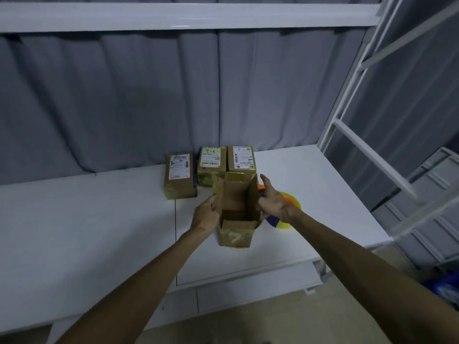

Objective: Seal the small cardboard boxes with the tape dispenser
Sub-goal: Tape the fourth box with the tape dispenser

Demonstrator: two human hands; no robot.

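Tape dispenser [294, 202] mostly hidden behind right hand [273, 203], beside the open box [236, 235] on the table [99, 219]; right hand pinches its right flap, left hand [206, 216] grips the left; sealed boxes [213, 167] behind, handwritten "3-3", "4-3"; small print illegible.

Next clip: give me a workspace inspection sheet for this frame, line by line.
Surface: white table, with a seam running front to back.
Job's things: open box, flaps up, unsealed. Three sealed boxes with labels stand in a row behind it. The tape dispenser seems to be the yellow, orange and purple thing, mostly hidden behind the right hand.
Clutter: nothing seen.
Hands: left hand holds the open box's left flap; right hand grips the right flap.
Cables: nothing seen.
Surroundings: grey curtain behind, white rack above and to the right, grey crate at right.
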